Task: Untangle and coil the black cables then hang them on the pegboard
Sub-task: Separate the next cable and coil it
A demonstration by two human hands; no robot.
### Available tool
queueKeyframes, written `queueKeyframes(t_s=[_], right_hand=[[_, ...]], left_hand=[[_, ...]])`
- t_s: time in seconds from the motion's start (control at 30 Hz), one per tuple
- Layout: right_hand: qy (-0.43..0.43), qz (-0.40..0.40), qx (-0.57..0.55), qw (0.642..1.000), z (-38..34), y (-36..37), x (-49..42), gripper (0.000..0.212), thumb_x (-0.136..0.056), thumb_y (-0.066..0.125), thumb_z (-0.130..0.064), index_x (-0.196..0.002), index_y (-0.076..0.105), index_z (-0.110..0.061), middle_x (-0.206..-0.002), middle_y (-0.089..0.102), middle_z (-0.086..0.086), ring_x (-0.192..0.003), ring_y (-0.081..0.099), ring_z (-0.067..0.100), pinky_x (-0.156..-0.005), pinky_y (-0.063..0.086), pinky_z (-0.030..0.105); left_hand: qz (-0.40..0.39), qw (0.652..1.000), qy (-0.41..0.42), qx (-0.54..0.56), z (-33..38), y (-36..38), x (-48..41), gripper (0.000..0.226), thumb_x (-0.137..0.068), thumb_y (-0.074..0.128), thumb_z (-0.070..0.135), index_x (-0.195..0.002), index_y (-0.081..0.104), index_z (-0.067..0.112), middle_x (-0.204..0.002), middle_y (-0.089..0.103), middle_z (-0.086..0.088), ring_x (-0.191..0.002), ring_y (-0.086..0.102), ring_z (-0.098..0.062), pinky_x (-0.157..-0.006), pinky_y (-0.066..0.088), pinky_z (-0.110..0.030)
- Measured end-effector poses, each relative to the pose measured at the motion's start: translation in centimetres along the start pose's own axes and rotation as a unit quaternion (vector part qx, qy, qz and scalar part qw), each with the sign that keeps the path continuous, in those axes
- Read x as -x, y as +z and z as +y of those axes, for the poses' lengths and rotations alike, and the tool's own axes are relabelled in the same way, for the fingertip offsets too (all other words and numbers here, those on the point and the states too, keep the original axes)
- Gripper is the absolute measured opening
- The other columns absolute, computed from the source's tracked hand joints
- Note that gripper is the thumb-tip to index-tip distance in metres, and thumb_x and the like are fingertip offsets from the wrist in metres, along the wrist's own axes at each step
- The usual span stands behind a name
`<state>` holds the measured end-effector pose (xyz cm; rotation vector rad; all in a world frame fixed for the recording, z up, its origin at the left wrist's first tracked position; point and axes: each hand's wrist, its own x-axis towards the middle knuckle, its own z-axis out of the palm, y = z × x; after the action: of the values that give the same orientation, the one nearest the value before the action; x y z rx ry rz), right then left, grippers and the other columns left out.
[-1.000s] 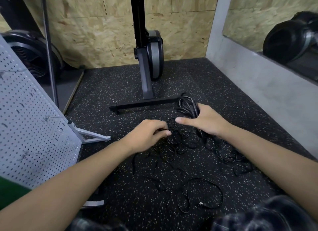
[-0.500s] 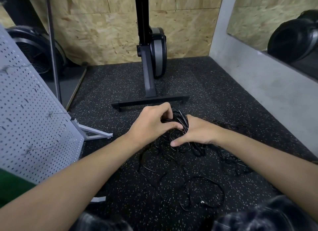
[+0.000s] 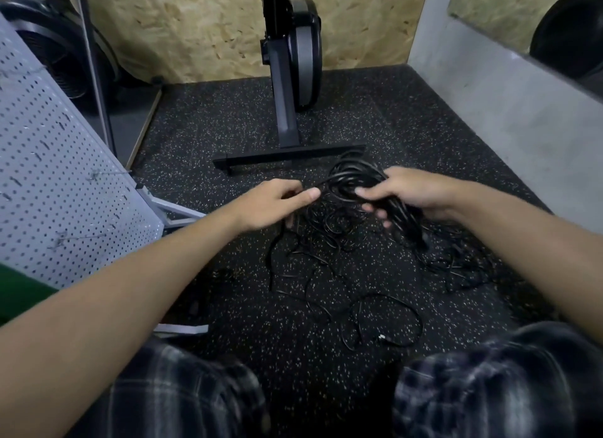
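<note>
A tangle of thin black cables (image 3: 329,241) spreads over the speckled rubber floor in front of my knees. My right hand (image 3: 411,192) grips a thick coiled bundle of black cable (image 3: 354,176), lifted just above the tangle. My left hand (image 3: 274,202) pinches a strand that runs from that bundle toward it. One loose loop of cable (image 3: 388,320) with a small plug lies nearer to me. The white pegboard (image 3: 55,176), with thin metal hooks, leans at the left.
A black machine stand (image 3: 287,111) with a floor crossbar (image 3: 287,157) rises just beyond the cables. A grey wall (image 3: 509,111) closes the right side and chipboard panels the back. The pegboard's metal foot (image 3: 176,212) juts out at left. My plaid-clad knees fill the bottom.
My hands have drawn apart. The right hand lifted the thick coil up and to the right, while the left hand moved left, drawing a strand out of the bundle.
</note>
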<state>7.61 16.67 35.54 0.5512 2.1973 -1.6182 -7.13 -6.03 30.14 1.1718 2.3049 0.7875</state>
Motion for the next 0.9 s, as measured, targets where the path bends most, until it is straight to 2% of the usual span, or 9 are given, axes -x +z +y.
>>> queueKeyframes(t_s=[0.1,0.2,0.27,0.37,0.47,0.6,0.73,0.8,0.9], right_hand=[[0.007,0.041,-0.114,0.993,0.7,-1.1,-0.2,0.014,-0.102,0.066,-0.023,-0.107,0.061,-0.011,-0.080,0.065,0.001,-0.062,0.054,0.012,-0.061,0.053,0.030],[0.011,0.096,-0.174,0.980,1.6,-0.1,-1.0,0.019,-0.101,0.068,-0.027,-0.106,0.063,-0.010,-0.080,0.065,0.001,-0.061,0.056,0.012,-0.063,0.055,0.032],[0.009,0.133,-0.221,0.966,1.9,1.2,-1.6,0.023,-0.099,0.071,-0.029,-0.107,0.066,-0.008,-0.081,0.067,0.002,-0.062,0.058,0.012,-0.066,0.057,0.035],[-0.002,0.178,-0.242,0.954,2.1,2.8,-2.2,0.039,-0.092,0.079,-0.035,-0.114,0.069,-0.004,-0.088,0.075,0.003,-0.071,0.063,0.013,-0.079,0.058,0.040],[-0.031,0.179,-0.266,0.947,1.9,3.8,-2.3,0.050,-0.082,0.088,-0.039,-0.112,0.071,-0.002,-0.086,0.076,0.004,-0.076,0.066,0.017,-0.076,0.060,0.038],[-0.092,0.126,-0.241,0.958,1.3,4.5,-1.9,0.041,-0.075,0.091,-0.024,-0.107,0.077,-0.004,-0.097,0.080,0.009,-0.094,0.077,0.025,-0.093,0.061,0.039],[-0.092,0.211,-0.217,0.949,1.2,4.4,-2.3,0.017,-0.084,0.084,-0.008,-0.099,0.079,-0.011,-0.091,0.081,0.006,-0.095,0.077,0.026,-0.100,0.059,0.050],[-0.087,0.223,-0.212,0.947,1.0,4.3,-2.4,0.012,-0.088,0.079,-0.007,-0.099,0.077,-0.007,-0.090,0.079,0.011,-0.093,0.076,0.034,-0.096,0.059,0.059],[-0.083,0.161,-0.221,0.958,0.9,4.1,-2.1,0.014,-0.094,0.077,-0.013,-0.100,0.071,-0.001,-0.082,0.072,0.015,-0.069,0.070,0.037,-0.073,0.061,0.065]], left_hand=[[-0.039,0.999,-0.030,-0.010,-1.8,0.5,0.4,0.053,-0.108,0.035,0.059,-0.088,0.065,0.020,-0.091,0.074,0.004,-0.091,0.067,-0.016,-0.093,0.052,-0.043],[-0.025,0.998,-0.049,0.008,-1.2,1.9,0.5,0.048,-0.113,0.031,0.045,-0.086,0.057,0.014,-0.079,0.073,0.003,-0.074,0.066,-0.008,-0.076,0.045,-0.035],[0.006,0.998,-0.049,0.031,0.8,2.9,0.3,0.046,-0.113,0.031,0.044,-0.081,0.048,0.016,-0.068,0.059,0.002,-0.059,0.060,-0.009,-0.066,0.040,-0.032],[0.055,0.997,-0.038,0.046,4.0,3.6,-0.3,0.045,-0.113,0.032,0.043,-0.077,0.042,0.018,-0.069,0.050,0.002,-0.060,0.048,-0.015,-0.063,0.038,-0.034],[0.063,0.997,-0.026,0.031,6.3,3.8,-0.5,0.045,-0.114,0.032,0.041,-0.081,0.049,0.016,-0.073,0.054,0.001,-0.064,0.049,-0.015,-0.061,0.037,-0.035],[-0.005,1.000,-0.009,-0.006,7.1,4.2,0.0,0.033,-0.113,0.035,0.033,-0.118,0.059,0.011,-0.089,0.068,-0.007,-0.067,0.063,-0.017,-0.063,0.048,-0.033],[-0.083,0.995,0.045,-0.036,7.2,4.2,0.4,0.012,-0.109,0.040,0.020,-0.103,0.050,0.023,-0.075,0.065,0.001,-0.061,0.060,-0.017,-0.059,0.046,-0.034],[-0.099,0.993,0.056,-0.018,6.7,4.3,0.6,0.022,-0.108,0.040,0.018,-0.092,0.048,0.030,-0.067,0.064,0.004,-0.059,0.063,-0.015,-0.060,0.050,-0.031],[-0.105,0.993,0.050,0.006,6.2,4.5,0.5,0.025,-0.109,0.039,0.017,-0.094,0.054,0.028,-0.060,0.062,0.005,-0.055,0.061,-0.013,-0.063,0.051,-0.031]])
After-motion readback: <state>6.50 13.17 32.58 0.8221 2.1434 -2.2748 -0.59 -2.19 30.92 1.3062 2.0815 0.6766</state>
